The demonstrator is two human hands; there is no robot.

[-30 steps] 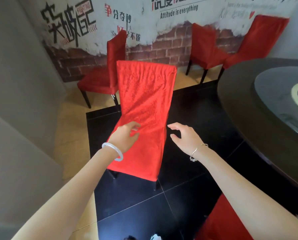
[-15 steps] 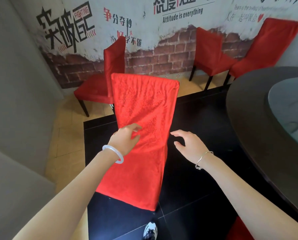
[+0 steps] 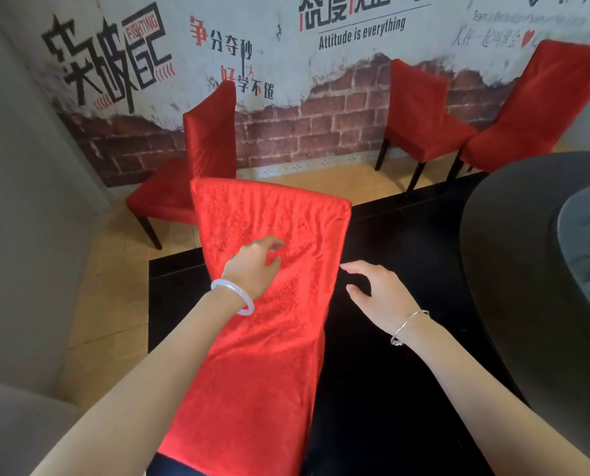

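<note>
Red-covered chair (image 3: 269,338) stands on the black floor (image 3: 406,389), near that dark patch's left edge where tan tile starts. Its back faces the camera, and the top rail sits a bit askew.

The cover is loose, wrinkled cloth: soft, prob. slippery over a stiff frame, so pinching cloth alone would only bunch it. Going by the thin dark legs on the other chairs, weight is likely moderate and nothing is fragile.

Best hold, imo: both side edges of the backrest, or over the top rail, squeezing the frame thru the cloth.

Left hand (image 3: 252,266), w/ white bangle (image 3: 233,295), is in front of the backrest, left of middle. Its fingers are loosely curled & apart, clamped on nothing; can't tell if the tips touch cloth.

Right hand (image 3: 379,297), w/ thin bracelet (image 3: 406,326), hovers just beside the backrest's right edge. Its fingers are spread & relaxed, holding nothing.

Further out there's a round dark table (image 3: 513,252) at right. Three more red chairs (image 3: 197,159) (image 3: 420,118) (image 3: 540,108) stand along the brick-print wall (image 3: 338,108) w/ slogans.
</note>
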